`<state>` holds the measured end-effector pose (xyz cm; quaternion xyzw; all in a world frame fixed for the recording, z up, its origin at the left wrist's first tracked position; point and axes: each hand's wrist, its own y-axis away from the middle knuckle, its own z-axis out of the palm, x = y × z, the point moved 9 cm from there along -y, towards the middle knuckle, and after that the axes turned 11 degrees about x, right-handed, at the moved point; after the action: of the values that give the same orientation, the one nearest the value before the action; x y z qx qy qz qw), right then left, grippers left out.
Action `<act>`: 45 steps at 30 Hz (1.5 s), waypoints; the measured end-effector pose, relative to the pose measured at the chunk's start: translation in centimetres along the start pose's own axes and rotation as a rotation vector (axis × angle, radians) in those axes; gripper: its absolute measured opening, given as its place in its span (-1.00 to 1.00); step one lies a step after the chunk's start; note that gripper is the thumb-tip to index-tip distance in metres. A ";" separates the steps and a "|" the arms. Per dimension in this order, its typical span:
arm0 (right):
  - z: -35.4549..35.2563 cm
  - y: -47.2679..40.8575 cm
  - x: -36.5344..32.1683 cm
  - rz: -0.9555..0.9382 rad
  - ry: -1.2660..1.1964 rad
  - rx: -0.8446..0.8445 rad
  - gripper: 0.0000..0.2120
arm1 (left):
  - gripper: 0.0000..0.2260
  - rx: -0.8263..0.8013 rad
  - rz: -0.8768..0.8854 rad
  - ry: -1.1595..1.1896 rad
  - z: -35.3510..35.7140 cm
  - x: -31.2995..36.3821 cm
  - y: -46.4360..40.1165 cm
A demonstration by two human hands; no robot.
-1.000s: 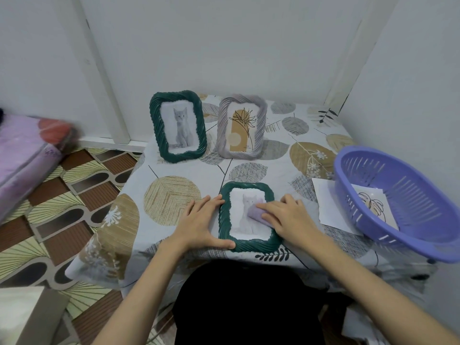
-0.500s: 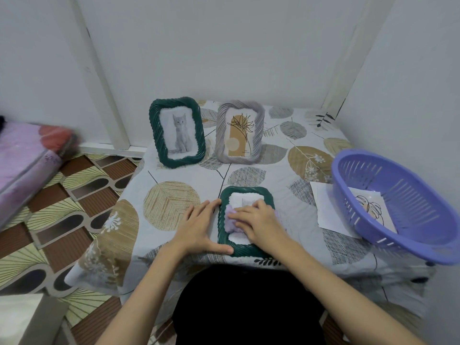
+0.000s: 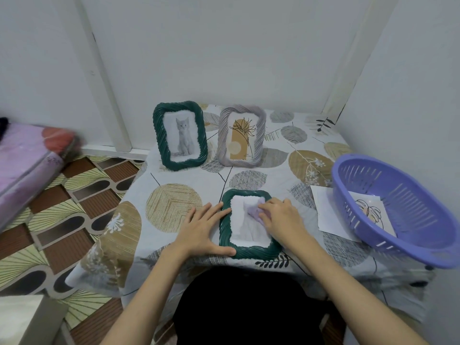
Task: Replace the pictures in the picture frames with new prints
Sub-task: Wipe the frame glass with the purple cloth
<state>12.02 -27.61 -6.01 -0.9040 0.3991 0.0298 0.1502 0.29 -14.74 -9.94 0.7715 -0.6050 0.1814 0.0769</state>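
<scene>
While the left hand (image 3: 201,232) is lying flat and spread, bracing the green frame (image 3: 249,251) lying at the table's near edge, the right hand (image 3: 278,217) is pressing a lilac cloth (image 3: 254,210) onto its glass. Wiping appears under way; next, I judge, standing it upright.

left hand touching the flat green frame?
Touching. Head view: left hand lies flat on the table, fingers and thumb pressed against the flat green frame along its left rim, no gap.
</scene>
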 end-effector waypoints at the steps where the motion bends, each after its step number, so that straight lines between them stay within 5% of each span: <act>1: 0.1 0.8 0.4 0.030 -0.067 -0.032 -0.71 | 0.09 -0.007 -0.003 0.005 0.0 0.0 0.0; 10: -3.1 3.6 4.3 0.284 -0.703 -0.067 -0.47 | 0.15 -0.178 -0.074 0.175 -0.3 0.3 -0.3; 14: -4.9 3.6 4.5 0.361 -1.175 0.097 -0.49 | -0.52 0.141 -0.155 0.623 -4.1 3.6 -1.1; 16: -4.3 3.7 3.6 0.384 -1.341 0.122 -0.50 | -0.83 0.149 -0.258 1.000 -4.3 5.8 -0.8; 20: -3.7 3.7 0.9 0.382 -1.390 0.128 -0.63 | -0.77 -0.018 -0.343 1.399 -2.6 8.3 -0.6; 26: -1.3 3.0 -2.3 0.328 -1.198 -0.048 -0.45 | -0.61 0.165 -0.372 1.144 -3.9 2.9 0.0; 31: -1.4 3.3 -0.2 0.164 -0.481 0.084 -0.54 | -0.65 0.380 -0.481 0.668 -8.1 -6.4 1.9; 33: -1.1 3.6 0.8 0.174 -0.330 0.106 -0.54 | -0.73 0.325 -0.445 0.286 -7.7 -8.3 2.7; 36: 0.5 4.4 1.3 0.180 -0.192 0.017 -0.52 | -0.53 0.139 -0.405 -0.152 -5.3 -9.8 3.4; 41: 1.8 5.1 1.5 0.195 -0.177 -0.033 -0.41 | -0.54 0.151 -0.341 -0.321 -6.2 -7.7 1.7; 45: 0.7 5.0 2.5 0.253 -0.232 0.069 -0.47 | -0.54 0.272 -0.233 0.056 -4.9 -1.2 -1.0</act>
<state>10.08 -32.36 -8.35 -0.8313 0.4907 0.1388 0.2211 0.07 -11.71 -5.75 0.8342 -0.4790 0.2730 0.0093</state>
